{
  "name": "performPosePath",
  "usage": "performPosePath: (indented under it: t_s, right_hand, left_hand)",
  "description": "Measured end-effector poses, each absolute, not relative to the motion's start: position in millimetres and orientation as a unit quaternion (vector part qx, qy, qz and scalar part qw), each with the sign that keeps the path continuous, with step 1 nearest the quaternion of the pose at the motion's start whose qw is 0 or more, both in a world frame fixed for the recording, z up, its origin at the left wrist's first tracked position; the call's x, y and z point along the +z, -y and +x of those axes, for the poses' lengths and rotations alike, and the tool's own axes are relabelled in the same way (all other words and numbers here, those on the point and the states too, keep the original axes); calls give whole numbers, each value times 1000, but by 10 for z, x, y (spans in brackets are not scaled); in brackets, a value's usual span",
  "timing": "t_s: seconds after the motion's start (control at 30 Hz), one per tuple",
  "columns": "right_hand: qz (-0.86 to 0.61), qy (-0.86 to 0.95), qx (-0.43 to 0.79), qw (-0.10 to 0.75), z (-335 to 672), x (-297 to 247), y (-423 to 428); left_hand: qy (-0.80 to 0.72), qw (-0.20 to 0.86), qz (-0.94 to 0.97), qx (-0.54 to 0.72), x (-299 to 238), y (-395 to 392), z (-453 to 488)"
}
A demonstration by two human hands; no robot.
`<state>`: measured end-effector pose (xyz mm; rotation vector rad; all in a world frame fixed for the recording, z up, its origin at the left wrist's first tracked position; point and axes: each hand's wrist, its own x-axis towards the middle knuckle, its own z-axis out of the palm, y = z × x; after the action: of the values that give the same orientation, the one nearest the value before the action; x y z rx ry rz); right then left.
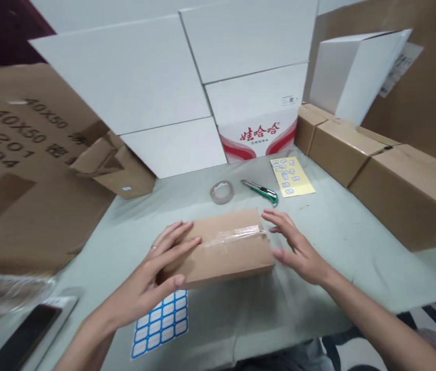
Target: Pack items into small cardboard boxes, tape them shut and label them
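Observation:
A small kraft cardboard box [218, 252] lies on the pale green tablecloth [318, 232], with clear packing tape [237, 236] across its top. My left hand [152, 278] grips its left end, fingers over the top and thumb along the near side. My right hand [295, 247] is at the right end, fingers spread, with its fingertips at or very near the cardboard. Beyond the box lie a roll of clear tape [221, 192] and a green utility knife [260, 191]. A yellow label sheet [291, 178] lies further right.
A blue-bordered label sheet [161, 323] lies near my left wrist. White flat boxes [241, 77] stand at the back, brown cartons [388, 180] line the right, and flattened cardboard [20, 170] lies left. A dark-screened device [20, 340] sits at lower left.

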<state>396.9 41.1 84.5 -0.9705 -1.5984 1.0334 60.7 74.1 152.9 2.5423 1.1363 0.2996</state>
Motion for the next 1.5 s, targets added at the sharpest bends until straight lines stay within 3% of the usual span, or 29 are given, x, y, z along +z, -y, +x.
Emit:
performPosePath:
  t_s: [0.1, 0.17, 0.23, 0.4, 0.6, 0.83, 1.0, 1.23, 1.37, 1.5]
  right_hand:
    - [-370, 789, 260, 416, 3927, 947, -406]
    - [-363, 815, 215, 396, 3884, 951, -399]
    - [-369, 816, 207, 394, 3852, 923, -384]
    - [-381, 821, 172, 389, 3848, 875, -363]
    - [-401, 826, 143, 370, 3844, 924, -378]
    - [-396, 831, 131, 367, 3854, 1130, -313]
    - [-415, 789, 101, 442, 3787, 1417, -387]
    - [-439, 724, 15, 532, 3488, 1883, -565]
    - [-420, 716, -8, 557, 3331, 2046, -510]
    - [-408, 717, -44, 564, 3194, 2103, -434]
  left_hand:
    - [-419, 263, 859, 133, 1656, -964, 551]
    - [-445, 288, 822, 210, 1688, -1267, 551]
    - [-477, 232, 807, 260, 1608, -1644, 630]
    - [-454, 195, 845, 205, 1011, -2427, 1085]
    - [-412, 225, 862, 193, 707, -2637, 1319]
    - [-347, 376, 809, 290, 1489, -2203, 1039]
    - [-280, 443, 792, 313, 2143, -1518, 1038]
    - [-210, 528, 759, 319, 2332, -1026, 1195]
    - [-230, 469, 792, 317, 2333, -903, 1169]
    - [-268, 266, 859, 345, 2311, -755, 1164]
